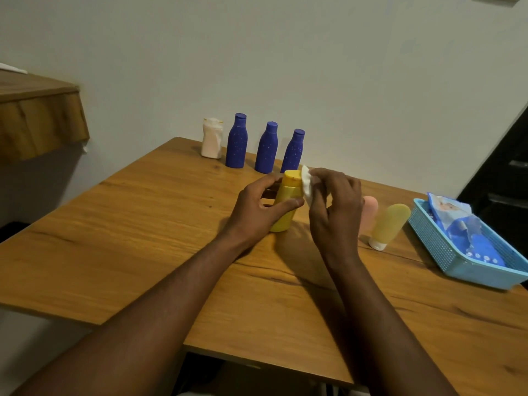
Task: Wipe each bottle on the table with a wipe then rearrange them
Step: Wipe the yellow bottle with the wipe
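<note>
The printing on the blue wipes packet (457, 224), which lies in the light blue plastic basket (440, 250) at the right edge of the wooden table (143, 224), is too blurred to read. The three dark blue plastic bottles (236, 141) (266, 148) (293, 151) carry pale specks but no legible lettering.

The left hand (257, 207) grips a yellow plastic bottle (287, 192) around its middle, thumb in front and fingers curled behind. The bottle tilts, with its cap leaning towards the blue bottles. Whether its base touches the table cannot be told.

The right hand (337, 207), just beside the left, pinches a folded white wipe (307, 187) and presses it against the right side of the bottle's cap and shoulder.

The blue bottles stand upright in a row by the wall, with a white plastic bottle (212, 138) at the row's left end. Right of the hands, a pink tube (371, 207) and a pale yellow tube (390, 224) stand on their caps, near the basket.
</note>
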The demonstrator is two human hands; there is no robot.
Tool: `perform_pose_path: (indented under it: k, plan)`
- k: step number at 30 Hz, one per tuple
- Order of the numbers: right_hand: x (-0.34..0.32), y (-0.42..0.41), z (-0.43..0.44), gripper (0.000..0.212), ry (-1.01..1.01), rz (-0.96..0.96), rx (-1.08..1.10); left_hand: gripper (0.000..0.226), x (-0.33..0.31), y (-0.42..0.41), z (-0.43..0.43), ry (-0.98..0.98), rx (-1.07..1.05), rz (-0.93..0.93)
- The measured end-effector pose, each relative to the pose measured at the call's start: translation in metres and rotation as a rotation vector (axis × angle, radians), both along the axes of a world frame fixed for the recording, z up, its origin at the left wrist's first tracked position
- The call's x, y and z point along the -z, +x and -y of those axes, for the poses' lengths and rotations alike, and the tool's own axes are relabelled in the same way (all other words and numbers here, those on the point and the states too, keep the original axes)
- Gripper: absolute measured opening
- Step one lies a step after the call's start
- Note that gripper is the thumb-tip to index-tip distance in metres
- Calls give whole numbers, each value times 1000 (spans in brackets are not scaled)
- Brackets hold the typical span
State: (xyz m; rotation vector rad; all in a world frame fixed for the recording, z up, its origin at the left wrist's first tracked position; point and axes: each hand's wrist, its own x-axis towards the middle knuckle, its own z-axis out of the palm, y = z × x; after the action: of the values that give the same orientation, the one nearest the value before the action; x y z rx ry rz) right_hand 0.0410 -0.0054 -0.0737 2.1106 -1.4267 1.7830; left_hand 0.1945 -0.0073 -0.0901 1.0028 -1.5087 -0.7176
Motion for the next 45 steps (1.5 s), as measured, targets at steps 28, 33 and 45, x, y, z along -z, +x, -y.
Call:
perform_pose_path:
  k: [28,33,45]
  plan:
    - [3,10,-2,26,20,126,-51,49,7,4,6,153,34,82]
    - [6,12,-5,20,-4,-91,-115,47,10,7,8,150,48,67]
    - [10,2,4,18,179,90,-46,60,3,3,4,257,209,-72]
